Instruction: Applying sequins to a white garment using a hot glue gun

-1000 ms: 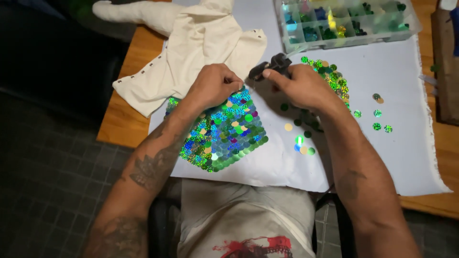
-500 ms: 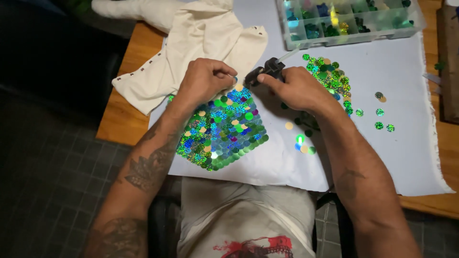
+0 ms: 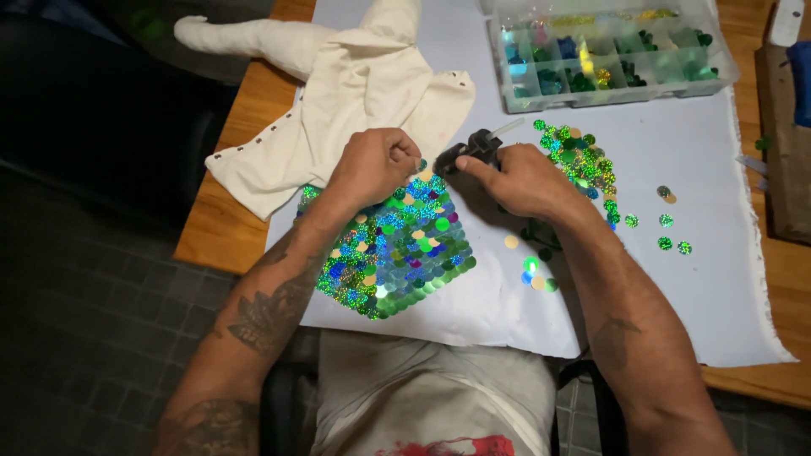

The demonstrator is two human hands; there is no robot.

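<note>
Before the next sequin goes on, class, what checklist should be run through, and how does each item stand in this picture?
1. Glue gun gripped in right hand: ok.
2. Nozzle aimed at the top edge of the sequin patch: ok.
3. Left hand steadying that edge, fingers curled: ok; whether it pinches a sequin, cannot tell.
4. Loose sequins within reach beside the right hand: ok.
5. Sorting box open at the back: ok.
6. Cream cloth clear of the nozzle: cannot tell; it lies close behind the left hand.
</note>
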